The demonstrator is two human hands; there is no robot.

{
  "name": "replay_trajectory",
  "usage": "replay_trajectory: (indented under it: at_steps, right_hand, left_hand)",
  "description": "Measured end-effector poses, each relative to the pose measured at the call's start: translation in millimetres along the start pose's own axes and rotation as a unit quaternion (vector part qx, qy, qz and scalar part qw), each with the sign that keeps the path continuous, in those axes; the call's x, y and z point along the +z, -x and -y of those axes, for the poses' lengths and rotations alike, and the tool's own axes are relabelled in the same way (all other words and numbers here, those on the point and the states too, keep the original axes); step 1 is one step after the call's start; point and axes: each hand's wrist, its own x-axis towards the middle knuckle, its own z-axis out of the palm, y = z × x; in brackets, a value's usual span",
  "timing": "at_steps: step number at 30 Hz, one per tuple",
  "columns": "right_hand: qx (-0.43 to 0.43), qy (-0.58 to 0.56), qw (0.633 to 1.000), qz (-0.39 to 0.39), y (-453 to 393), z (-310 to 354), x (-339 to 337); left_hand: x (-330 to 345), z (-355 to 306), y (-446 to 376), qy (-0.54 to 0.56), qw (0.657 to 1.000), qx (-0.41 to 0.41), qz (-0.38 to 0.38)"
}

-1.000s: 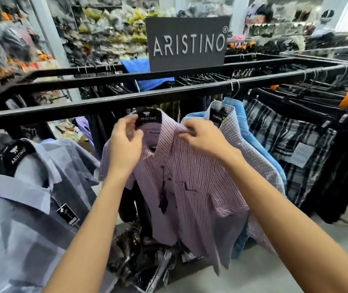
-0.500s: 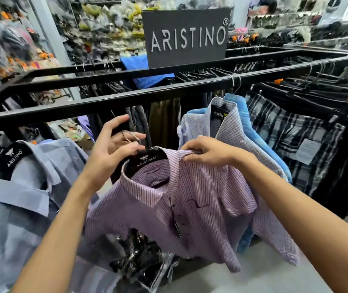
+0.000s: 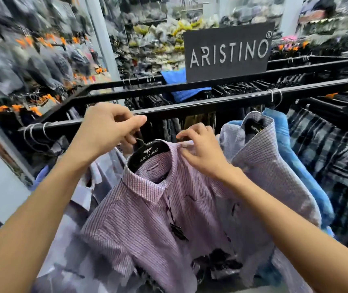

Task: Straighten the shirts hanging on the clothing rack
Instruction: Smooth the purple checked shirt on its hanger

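Note:
A pink striped shirt [image 3: 147, 216] on a black hanger [image 3: 150, 153] is held just below the black rack rail [image 3: 221, 102]. My left hand [image 3: 105, 132] pinches the hanger's wire hook right under the rail. My right hand [image 3: 202, 153] grips the shirt's right shoulder near the collar. The shirt tilts toward me, its lower part blurred. To its right hang a pale lilac checked shirt [image 3: 270, 166] and a blue shirt [image 3: 291, 157]. A grey-blue shirt [image 3: 80, 208] hangs at the left, partly hidden by my left arm.
A dark brand sign [image 3: 228, 51] stands on the rack behind the rail. Dark plaid garments [image 3: 327, 149] hang at the right. Empty wire hooks [image 3: 35, 132] sit on the rail's left end. Shelves of packed clothing [image 3: 42, 56] fill the background.
The view has swung left. My left hand has raised the hanger's hook up to the rail, and the pink shirt has risen with it. My right hand keeps its grip on the shoulder.

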Motion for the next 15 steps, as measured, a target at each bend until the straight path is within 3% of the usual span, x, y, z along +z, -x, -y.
replay_trajectory:
  at_steps: [2, 9, 15]
  right_hand:
    - [-0.007, -0.073, 0.997, -0.015, -3.0, 24.1, 5.1]
    - [0.083, -0.268, 0.951, 0.13, -23.7, 80.6, 14.7]
    - [0.075, -0.248, 0.962, 0.084, -28.8, 107.2, 39.7]
  left_hand:
    - [-3.1, -5.0, -6.4, 0.021, 0.999, -0.03, -0.001]
    - [-10.6, -24.5, -19.2, 0.019, 0.993, -0.088, 0.075]
    - [-33.1, -14.5, -33.3, -0.047, 0.993, -0.109, 0.011]
